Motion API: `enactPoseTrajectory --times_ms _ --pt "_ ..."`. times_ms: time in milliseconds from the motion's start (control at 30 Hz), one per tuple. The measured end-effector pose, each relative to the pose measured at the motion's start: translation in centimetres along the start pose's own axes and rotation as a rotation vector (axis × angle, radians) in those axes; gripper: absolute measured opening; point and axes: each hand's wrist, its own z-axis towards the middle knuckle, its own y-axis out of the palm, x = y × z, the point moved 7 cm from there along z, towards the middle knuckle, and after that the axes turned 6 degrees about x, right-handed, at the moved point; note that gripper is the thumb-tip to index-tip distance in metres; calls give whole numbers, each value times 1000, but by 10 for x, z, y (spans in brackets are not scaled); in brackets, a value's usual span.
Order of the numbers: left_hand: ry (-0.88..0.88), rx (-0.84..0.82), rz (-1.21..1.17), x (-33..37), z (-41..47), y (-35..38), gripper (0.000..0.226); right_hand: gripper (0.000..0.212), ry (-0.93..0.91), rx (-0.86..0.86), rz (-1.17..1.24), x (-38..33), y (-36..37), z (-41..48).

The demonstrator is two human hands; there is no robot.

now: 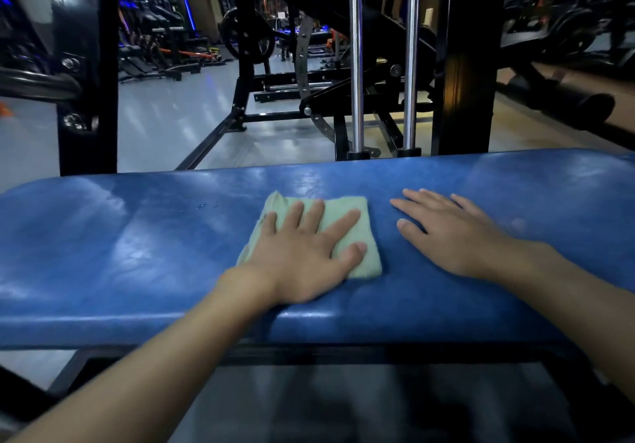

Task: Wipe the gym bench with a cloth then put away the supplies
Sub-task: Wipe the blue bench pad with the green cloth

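Left hand (302,253) flattens fuzzy cloth (347,217) on glossy bench (137,253)

Two bare forearms, no sleeves in view up to the frame edge. No watch, bracelet or ring on the left hand (302,253) or the right hand (453,233). No gloves. Short, unpainted nails on the fingers (360,246).

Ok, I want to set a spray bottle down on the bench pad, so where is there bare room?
The blue bench pad is bare left of the green cloth out to its left end, and right of the right hand toward its right end. The middle is crowded: the left hand presses the cloth, with the right hand flat beside it.
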Motion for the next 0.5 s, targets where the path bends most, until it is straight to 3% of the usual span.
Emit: enactPoseTrajectory --times_ms 100,200,333,500 --pt "17 23 21 9 -49 0 78 52 -4 -5 -61 -6 -6 3" --pt "-4 13 5 9 -57 0 75 52 -1 12 39 -15 -8 3" --pt "-37 -19 -12 -4 -22 -1 61 56 -11 -46 -6 -19 8 0" --pt "-107 -19 -9 -39 66 0 61 58 -39 -6 -24 -19 9 -2"
